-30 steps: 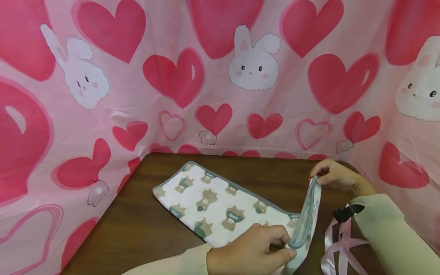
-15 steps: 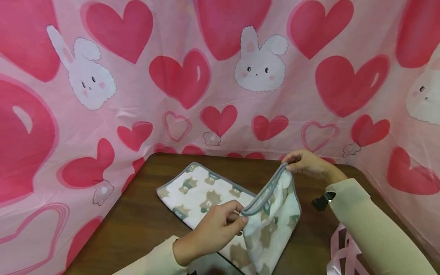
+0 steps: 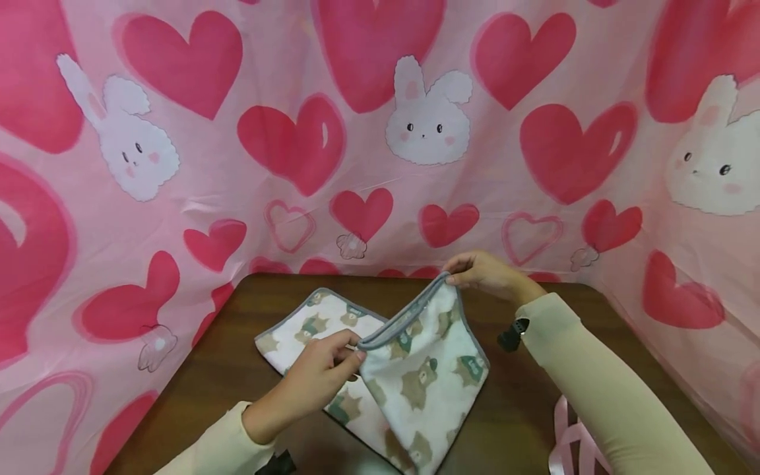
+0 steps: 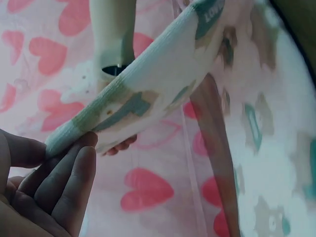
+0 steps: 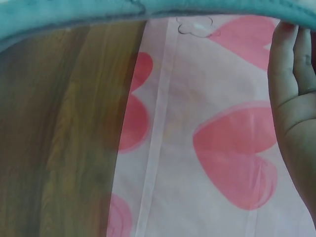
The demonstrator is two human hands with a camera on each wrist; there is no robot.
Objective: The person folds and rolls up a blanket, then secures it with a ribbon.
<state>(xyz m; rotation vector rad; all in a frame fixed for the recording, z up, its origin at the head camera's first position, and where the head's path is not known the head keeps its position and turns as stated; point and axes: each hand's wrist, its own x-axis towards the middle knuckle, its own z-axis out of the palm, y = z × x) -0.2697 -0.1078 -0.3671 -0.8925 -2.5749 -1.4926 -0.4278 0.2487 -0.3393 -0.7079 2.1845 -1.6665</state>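
Observation:
A white towel (image 3: 421, 382) with brown and green bears and grey edging is partly lifted, its right part folded over toward the left. The left hand (image 3: 317, 369) pinches one end of the raised grey edge between thumb and fingers. At the other end, farther back and higher, the right hand (image 3: 483, 272) pinches the edge. The towel's left part (image 3: 297, 326) lies flat on the table. In the left wrist view the towel (image 4: 133, 94) slants up from the left hand (image 4: 49, 182). In the right wrist view its edging (image 5: 197, 7) crosses the top, beside the right hand (image 5: 296, 94).
The dark wooden table (image 3: 208, 369) is walled at the back and sides by a pink curtain (image 3: 368, 171) printed with hearts and rabbits. A pink ribbon (image 3: 572, 439) lies at the right, partly hidden by the right sleeve (image 3: 594, 376).
Both hands have moved left, carrying the raised edge of the towel over its flat part. The lifted part now shows more of its bear-printed face.

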